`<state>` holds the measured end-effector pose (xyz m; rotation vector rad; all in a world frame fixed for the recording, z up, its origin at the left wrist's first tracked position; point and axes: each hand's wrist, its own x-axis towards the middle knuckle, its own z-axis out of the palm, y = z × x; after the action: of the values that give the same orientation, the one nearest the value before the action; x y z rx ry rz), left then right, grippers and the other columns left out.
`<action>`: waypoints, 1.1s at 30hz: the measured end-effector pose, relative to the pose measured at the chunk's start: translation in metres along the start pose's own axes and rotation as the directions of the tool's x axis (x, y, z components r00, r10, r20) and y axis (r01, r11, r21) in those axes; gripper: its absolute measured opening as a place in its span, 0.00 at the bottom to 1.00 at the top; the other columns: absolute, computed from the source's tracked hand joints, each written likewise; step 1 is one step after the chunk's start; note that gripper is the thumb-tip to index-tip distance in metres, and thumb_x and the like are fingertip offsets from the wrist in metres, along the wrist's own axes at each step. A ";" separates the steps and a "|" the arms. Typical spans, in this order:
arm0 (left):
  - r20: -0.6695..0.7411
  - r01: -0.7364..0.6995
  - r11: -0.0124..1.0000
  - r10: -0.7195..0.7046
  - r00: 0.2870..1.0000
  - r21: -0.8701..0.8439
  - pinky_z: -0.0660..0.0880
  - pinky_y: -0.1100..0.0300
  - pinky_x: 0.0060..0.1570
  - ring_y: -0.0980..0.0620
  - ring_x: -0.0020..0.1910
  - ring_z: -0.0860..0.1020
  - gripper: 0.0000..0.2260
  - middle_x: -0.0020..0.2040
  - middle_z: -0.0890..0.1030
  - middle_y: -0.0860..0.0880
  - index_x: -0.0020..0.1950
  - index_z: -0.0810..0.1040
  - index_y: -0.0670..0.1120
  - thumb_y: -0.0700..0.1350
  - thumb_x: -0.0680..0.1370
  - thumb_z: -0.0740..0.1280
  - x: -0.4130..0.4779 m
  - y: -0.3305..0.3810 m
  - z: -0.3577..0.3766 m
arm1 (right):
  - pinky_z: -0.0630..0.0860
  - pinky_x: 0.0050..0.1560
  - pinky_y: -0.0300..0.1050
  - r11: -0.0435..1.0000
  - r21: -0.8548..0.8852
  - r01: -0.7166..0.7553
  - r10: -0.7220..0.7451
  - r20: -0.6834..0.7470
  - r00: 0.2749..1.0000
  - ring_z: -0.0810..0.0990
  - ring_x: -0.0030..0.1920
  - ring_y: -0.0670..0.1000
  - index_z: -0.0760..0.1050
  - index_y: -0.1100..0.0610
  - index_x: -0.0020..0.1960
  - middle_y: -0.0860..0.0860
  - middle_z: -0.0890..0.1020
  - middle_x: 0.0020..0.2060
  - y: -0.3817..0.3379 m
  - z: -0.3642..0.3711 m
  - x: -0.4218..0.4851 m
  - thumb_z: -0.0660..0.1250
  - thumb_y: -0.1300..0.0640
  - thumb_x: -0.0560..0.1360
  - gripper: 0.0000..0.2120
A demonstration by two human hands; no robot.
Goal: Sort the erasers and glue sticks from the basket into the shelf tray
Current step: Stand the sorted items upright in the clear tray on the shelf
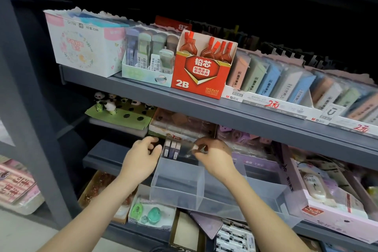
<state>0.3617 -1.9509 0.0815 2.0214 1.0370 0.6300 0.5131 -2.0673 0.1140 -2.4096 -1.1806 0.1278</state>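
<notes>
Hovering above clear tray (pixel 178 178) on grey shelf (pixel 106 157): left hand (pixel 143 155) curled, grip unclear; right hand (pixel 212 155) pinching small clear packet (pixel 193 148).

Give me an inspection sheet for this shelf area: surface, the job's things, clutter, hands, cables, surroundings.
Surface: grey middle shelf, carrying a clear tray that juts past its front edge.
Job's things: three small packs, possibly erasers, stand side by side at the tray's back; basket not in view; no glue sticks seen.
Clutter: red 2B lead box, panda figures, pastel eraser rows.
Hands: left hand curled beside the packs, hold unclear; right hand pinches a small pale item.
Cables: nothing seen.
Surroundings: dark shop shelving, stocked above and below.
</notes>
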 end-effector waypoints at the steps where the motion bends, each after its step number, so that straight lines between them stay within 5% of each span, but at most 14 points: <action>1: 0.047 -0.015 0.999 0.013 0.999 0.035 0.71 0.56 0.56 0.48 0.58 0.75 0.18 0.62 0.74 0.45 0.70 0.69 0.47 0.49 0.81 0.60 0.000 -0.004 0.004 | 0.71 0.47 0.38 0.999 -0.034 0.003 -0.002 0.033 0.999 0.79 0.53 0.51 0.79 0.49 0.56 0.47 0.83 0.52 -0.003 0.004 0.005 0.66 0.52 0.75 0.11; 4: 0.135 -0.101 0.986 0.083 0.987 0.131 0.68 0.55 0.61 0.47 0.65 0.70 0.22 0.68 0.70 0.44 0.75 0.60 0.46 0.50 0.82 0.57 -0.005 -0.011 0.015 | 0.74 0.53 0.41 0.991 -0.136 -0.004 0.017 0.092 0.996 0.78 0.57 0.53 0.79 0.49 0.57 0.49 0.82 0.56 -0.011 0.017 0.018 0.66 0.52 0.75 0.12; 9: 0.165 -0.139 0.987 0.124 0.978 0.084 0.67 0.57 0.62 0.48 0.65 0.70 0.22 0.68 0.69 0.45 0.76 0.59 0.44 0.48 0.83 0.54 -0.006 -0.012 0.021 | 0.74 0.52 0.43 0.975 -0.220 -0.014 0.031 0.076 0.997 0.78 0.56 0.54 0.78 0.47 0.58 0.50 0.82 0.56 -0.016 0.030 0.027 0.62 0.53 0.76 0.13; 20: 0.171 -0.150 0.988 0.142 0.975 0.031 0.67 0.62 0.52 0.52 0.56 0.73 0.21 0.62 0.71 0.47 0.75 0.60 0.47 0.48 0.83 0.54 -0.005 -0.013 0.021 | 0.74 0.50 0.43 0.978 -0.198 -0.063 0.067 0.011 0.998 0.79 0.53 0.54 0.76 0.47 0.56 0.51 0.82 0.52 -0.017 0.035 0.031 0.65 0.52 0.76 0.09; 28: 0.162 -0.142 0.985 0.126 0.979 0.095 0.70 0.55 0.57 0.46 0.59 0.73 0.20 0.63 0.73 0.43 0.74 0.63 0.46 0.49 0.82 0.56 -0.008 -0.014 0.009 | 0.72 0.47 0.41 0.994 -0.108 -0.035 0.028 -0.065 0.997 0.78 0.53 0.54 0.76 0.50 0.59 0.51 0.82 0.52 -0.010 0.021 0.002 0.67 0.52 0.75 0.13; 30: 0.066 -0.228 0.951 0.219 0.974 0.210 0.70 0.52 0.56 0.42 0.58 0.73 0.19 0.61 0.74 0.41 0.72 0.67 0.44 0.47 0.81 0.58 -0.021 -0.014 -0.001 | 0.71 0.45 0.41 1.000 -0.010 -0.001 -0.001 -0.167 0.986 0.78 0.50 0.51 0.77 0.51 0.58 0.49 0.82 0.49 -0.007 0.009 -0.024 0.68 0.52 0.75 0.12; 33: -0.041 -0.449 0.766 0.524 0.851 0.460 0.73 0.47 0.51 0.38 0.51 0.74 0.13 0.52 0.77 0.39 0.61 0.76 0.39 0.42 0.78 0.62 -0.059 -0.014 -0.011 | 0.68 0.40 0.35 0.981 0.162 0.103 -0.037 -0.366 0.930 0.76 0.42 0.46 0.79 0.53 0.52 0.44 0.81 0.43 0.005 -0.006 -0.084 0.69 0.55 0.74 0.07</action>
<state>0.3150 -1.9903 0.0721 2.7216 0.7806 0.9139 0.4652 -2.1368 0.1073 -2.1148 -1.0334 -0.2176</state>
